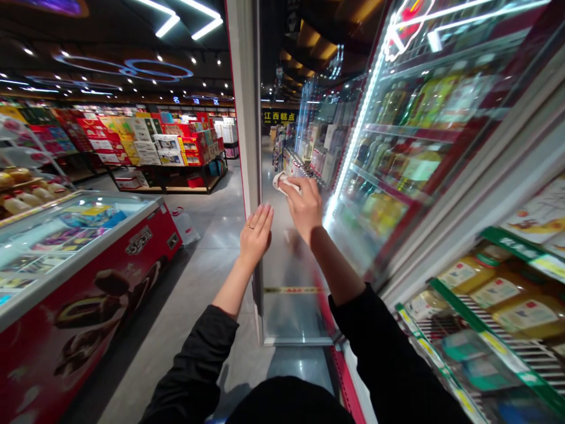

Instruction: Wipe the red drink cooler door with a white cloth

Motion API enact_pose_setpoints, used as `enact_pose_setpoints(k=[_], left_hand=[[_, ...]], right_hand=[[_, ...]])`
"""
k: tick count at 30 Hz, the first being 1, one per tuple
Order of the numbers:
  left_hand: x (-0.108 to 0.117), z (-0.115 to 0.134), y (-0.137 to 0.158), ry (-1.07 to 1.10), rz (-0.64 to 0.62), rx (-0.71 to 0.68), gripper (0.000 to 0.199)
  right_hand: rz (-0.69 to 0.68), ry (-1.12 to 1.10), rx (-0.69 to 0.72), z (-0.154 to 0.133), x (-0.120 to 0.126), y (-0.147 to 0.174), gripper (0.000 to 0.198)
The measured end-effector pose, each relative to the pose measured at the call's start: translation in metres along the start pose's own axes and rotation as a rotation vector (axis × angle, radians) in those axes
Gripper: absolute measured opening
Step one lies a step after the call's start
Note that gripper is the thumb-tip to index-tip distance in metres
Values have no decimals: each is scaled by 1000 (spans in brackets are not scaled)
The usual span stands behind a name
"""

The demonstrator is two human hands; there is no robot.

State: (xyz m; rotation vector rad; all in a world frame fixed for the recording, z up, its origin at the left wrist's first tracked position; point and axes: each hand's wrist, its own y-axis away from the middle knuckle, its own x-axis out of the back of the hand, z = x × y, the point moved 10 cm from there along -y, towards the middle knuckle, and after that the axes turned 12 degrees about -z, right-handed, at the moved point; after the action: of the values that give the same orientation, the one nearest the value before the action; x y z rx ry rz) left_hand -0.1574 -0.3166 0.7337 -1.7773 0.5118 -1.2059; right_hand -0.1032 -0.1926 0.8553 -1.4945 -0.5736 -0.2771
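Note:
A glass door (291,318) with a pale frame (248,118) stands open in front of me. My right hand (305,207) is closed around a crumpled white cloth (282,181), which lies against the glass. Lower and to the left, my left hand (256,232) rests at the door frame, its fingers stretched out side by side and a ring on one of them. Its thumb and palm are mostly hidden. Drink bottles on lit shelves show as a reflection in the glass.
On the right, cooler shelves (463,294) hold juice bottles (494,294). A red chest freezer (101,294) with a glass top stands on the left, a white bag (186,227) beside it. Farther back, boxed goods (154,141) are stacked on a display table. Grey tiled floor (207,265) runs between.

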Motion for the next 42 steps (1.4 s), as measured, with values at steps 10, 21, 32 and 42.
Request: enact_pose_setpoints(k=[10, 21, 32, 42], left_hand=[[-4, 26, -29, 77, -72, -77, 82], [-19, 57, -47, 96, -130, -108, 90], [-43, 106, -45, 44, -182, -192, 75], [-63, 122, -55, 202, -275, -90, 66]], right_hand=[[123, 54, -36, 58, 45, 32, 33], [102, 20, 56, 74, 55, 59, 38], [50, 15, 6, 100, 63, 47, 37], [189, -51, -143, 156, 92, 68, 33]])
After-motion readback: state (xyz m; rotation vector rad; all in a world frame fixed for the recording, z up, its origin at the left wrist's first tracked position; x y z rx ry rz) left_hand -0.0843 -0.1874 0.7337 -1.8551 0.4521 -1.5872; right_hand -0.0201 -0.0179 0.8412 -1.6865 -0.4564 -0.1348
